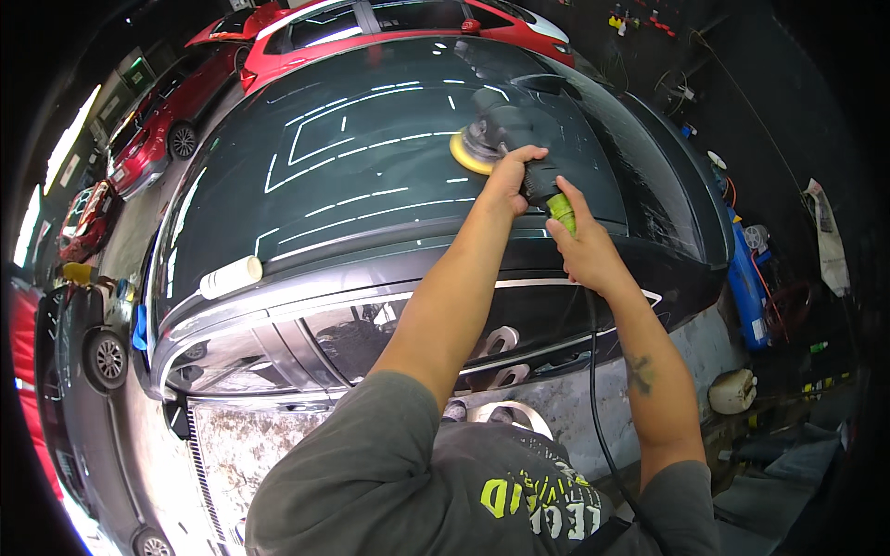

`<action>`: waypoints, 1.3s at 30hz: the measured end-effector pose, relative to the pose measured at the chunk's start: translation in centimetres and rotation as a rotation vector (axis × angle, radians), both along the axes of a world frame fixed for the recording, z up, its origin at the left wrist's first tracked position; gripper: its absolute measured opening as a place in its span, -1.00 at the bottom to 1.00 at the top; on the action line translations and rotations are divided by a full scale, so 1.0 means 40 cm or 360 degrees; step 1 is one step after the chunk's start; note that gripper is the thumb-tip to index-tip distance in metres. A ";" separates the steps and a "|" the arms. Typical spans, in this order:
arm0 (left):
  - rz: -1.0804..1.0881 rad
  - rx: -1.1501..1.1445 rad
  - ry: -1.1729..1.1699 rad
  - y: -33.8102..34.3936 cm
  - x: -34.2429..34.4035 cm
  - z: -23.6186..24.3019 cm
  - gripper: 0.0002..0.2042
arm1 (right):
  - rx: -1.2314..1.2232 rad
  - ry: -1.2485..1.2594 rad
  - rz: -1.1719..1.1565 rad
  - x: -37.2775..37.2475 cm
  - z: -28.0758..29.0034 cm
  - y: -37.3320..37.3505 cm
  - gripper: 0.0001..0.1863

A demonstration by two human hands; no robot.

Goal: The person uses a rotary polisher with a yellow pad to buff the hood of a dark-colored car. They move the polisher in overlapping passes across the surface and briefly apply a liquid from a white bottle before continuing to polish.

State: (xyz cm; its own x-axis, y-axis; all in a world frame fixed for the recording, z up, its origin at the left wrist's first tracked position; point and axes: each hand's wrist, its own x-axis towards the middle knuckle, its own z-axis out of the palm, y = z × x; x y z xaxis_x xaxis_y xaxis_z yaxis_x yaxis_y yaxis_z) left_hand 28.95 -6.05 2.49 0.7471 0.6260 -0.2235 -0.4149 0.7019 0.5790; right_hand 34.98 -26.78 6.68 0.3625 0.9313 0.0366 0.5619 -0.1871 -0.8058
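Observation:
A black car polisher [508, 134] with a round yellow pad [470, 156] sits on the glossy dark car roof [371, 185]; the pad's face touches or nearly touches the surface. My left hand [510, 182] is closed around the grip near the polisher's head, its thumb lying toward the body. Further back, my right hand [586, 243] wraps the rear end, where a bright green section [561, 213] shows between the fingers. From that end a black power cord [596, 398] hangs down past my right forearm. The trigger area is hidden by my fingers.
A white bottle [232, 277] lies on its side along the near roof edge, at left. Red cars [371, 28] stand beyond the roof and at far left, with a dark car [93, 398] nearer. A plastic jug [732, 391] and a blue object [747, 278] are at right.

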 end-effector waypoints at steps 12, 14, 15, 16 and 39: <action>0.0435 0.0071 -0.0022 0.082 -0.445 -0.041 -0.71 | 0.0058 -0.0208 0.0509 -0.291 0.017 0.107 -0.21; 0.0483 0.0092 -0.0078 0.097 -0.526 -0.065 -0.56 | -0.0003 -0.0243 0.0566 -0.338 0.027 0.112 -0.19; 0.0483 0.0081 -0.0119 0.087 -0.544 -0.067 -0.54 | 0.0028 -0.0250 0.0591 -0.346 0.013 0.113 -0.15; 0.0504 0.0068 -0.0151 0.079 -0.566 -0.074 -0.53 | 0.0027 -0.0199 0.0622 -0.347 0.006 0.106 -0.15; 0.0062 0.0163 -0.0005 -0.246 0.031 -0.077 -0.71 | -0.0106 0.0258 -0.0241 -0.050 -0.048 -0.252 0.17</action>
